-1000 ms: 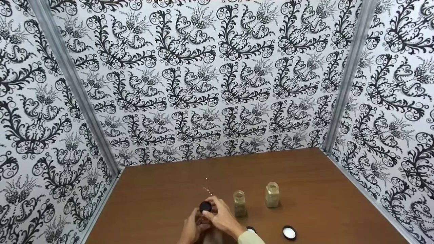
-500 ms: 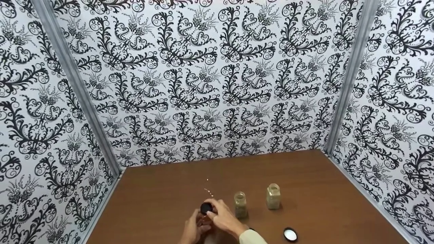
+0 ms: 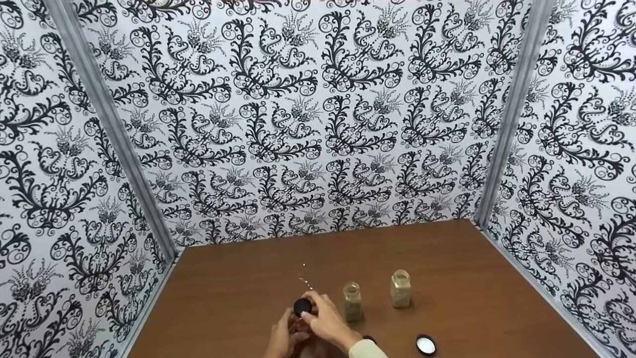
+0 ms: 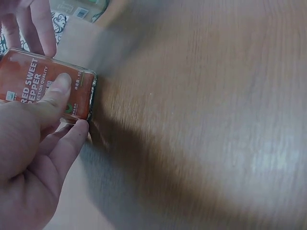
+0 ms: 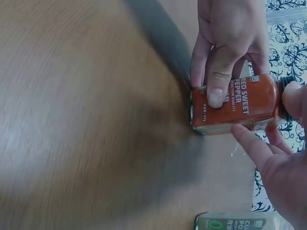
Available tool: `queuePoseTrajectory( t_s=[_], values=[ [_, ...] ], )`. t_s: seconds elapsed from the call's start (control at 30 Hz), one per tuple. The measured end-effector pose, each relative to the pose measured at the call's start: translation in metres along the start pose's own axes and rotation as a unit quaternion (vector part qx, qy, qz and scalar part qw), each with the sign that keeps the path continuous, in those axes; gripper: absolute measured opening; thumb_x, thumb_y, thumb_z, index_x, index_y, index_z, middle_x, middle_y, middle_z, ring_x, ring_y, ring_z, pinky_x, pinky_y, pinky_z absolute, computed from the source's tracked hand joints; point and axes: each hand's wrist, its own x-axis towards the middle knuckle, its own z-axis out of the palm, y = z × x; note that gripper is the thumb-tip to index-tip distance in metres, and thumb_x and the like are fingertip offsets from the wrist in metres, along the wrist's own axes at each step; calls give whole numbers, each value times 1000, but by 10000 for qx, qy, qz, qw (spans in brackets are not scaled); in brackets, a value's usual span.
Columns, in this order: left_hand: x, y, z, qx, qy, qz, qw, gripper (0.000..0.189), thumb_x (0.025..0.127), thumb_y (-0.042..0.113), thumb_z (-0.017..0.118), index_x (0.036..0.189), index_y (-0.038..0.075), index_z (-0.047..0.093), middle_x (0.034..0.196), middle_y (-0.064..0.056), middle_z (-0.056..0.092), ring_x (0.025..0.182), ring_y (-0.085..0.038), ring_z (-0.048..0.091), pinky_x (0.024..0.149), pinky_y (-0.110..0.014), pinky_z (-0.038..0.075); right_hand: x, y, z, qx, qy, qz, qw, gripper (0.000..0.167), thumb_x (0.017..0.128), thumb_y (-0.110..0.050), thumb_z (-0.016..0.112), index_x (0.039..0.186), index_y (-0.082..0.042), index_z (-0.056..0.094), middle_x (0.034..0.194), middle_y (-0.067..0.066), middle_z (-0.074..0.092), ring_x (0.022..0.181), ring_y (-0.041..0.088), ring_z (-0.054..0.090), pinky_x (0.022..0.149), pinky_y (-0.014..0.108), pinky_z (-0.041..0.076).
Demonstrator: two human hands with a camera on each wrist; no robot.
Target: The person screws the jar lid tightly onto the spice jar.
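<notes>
A glass spice jar of orange-red powder (image 5: 261, 98), labelled "RED SWEET PEPPER", is between both hands. My left hand (image 3: 281, 334) grips its lower body; in the left wrist view the thumb lies flat across the label and fingertips wrap the underside. My right hand (image 3: 325, 318) pinches the black screw cap (image 3: 302, 307) on the jar's neck with thumb and fingers. In the right wrist view one right fingertip touches the jar's side. The head view shows the cap from above, with most of the jar hidden by the hands.
To the right stand two uncapped glass jars, a nearer one (image 3: 353, 306) and a farther one (image 3: 400, 291), both with greenish powder. A black lid with a white inside (image 3: 425, 344) lies nearby; another dark lid (image 3: 369, 339) is mostly behind the right sleeve. Pale specks (image 3: 308, 284) dot the table.
Both hands stay on the jar and cap, with only small shifts of the fingers. The lid by the right sleeve is more covered than a second ago, and the head view has shifted slightly.
</notes>
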Motion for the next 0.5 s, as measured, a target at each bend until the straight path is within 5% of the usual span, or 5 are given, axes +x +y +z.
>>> queuePoseTrajectory(
  t_s=[0.17, 0.3, 0.4, 0.5],
  values=[
    [0, -2, 3, -970, 149, -544, 9937, 32, 97, -3, 58, 125, -14, 48, 107, -15, 70, 94, -16, 69, 73, -24, 58, -2, 2, -3, -20, -241, -18, 9997, 40, 94, -20, 66, 133, -24, 59, 116, 8, 58, 106, 26, 58, 91, 48, 49],
    [1, -4, 6, -1997, 379, -1079, 9732, 27, 106, 10, 41, 118, -9, 55, 94, 3, 68, 86, -10, 67, 70, -24, 58, -1, 3, -2, -142, -308, -48, 9994, 37, 94, -17, 64, 130, -24, 60, 114, 8, 56, 106, 26, 57, 90, 49, 49],
    [1, -4, 6, -1722, 356, -938, 9799, 24, 104, 7, 44, 119, -9, 54, 96, 0, 69, 88, -10, 67, 70, -24, 58, 0, 3, 0, -87, -250, -53, 9996, 35, 95, -15, 64, 128, -23, 59, 114, 10, 55, 106, 26, 56, 89, 48, 50],
    [0, -3, 3, -572, 265, -432, 9971, 27, 94, -1, 60, 119, -10, 53, 99, -8, 70, 90, -12, 68, 72, -22, 56, 0, 2, 3, -108, -184, -158, 9996, 32, 96, -15, 63, 127, -22, 57, 113, 10, 53, 102, 24, 56, 86, 44, 50]
  ],
)
